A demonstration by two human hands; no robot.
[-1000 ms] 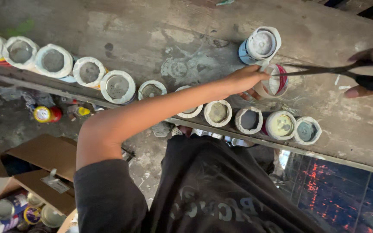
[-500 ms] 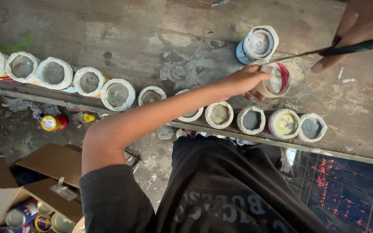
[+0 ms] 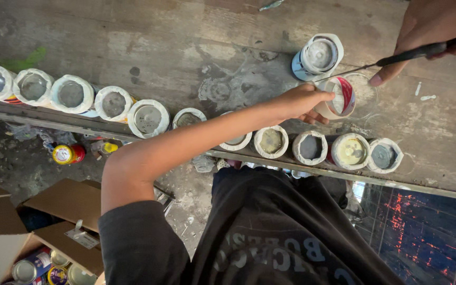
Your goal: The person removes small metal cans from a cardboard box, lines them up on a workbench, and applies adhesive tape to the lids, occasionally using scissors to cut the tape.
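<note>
One tool (image 3: 397,57), tip pointing left

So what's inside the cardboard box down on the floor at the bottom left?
The open cardboard box holds several round cans seen from above, with silvery tops and colourful sides. A flap and the picture's edge cover the rest, so their full number cannot be seen.

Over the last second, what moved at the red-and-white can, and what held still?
The right hand rose from the frame's right edge toward the top right, angling its thin dark-handled tool down at the red-and-white can. The left hand stayed gripping that can; the row of white-rimmed cans did not move.
</note>
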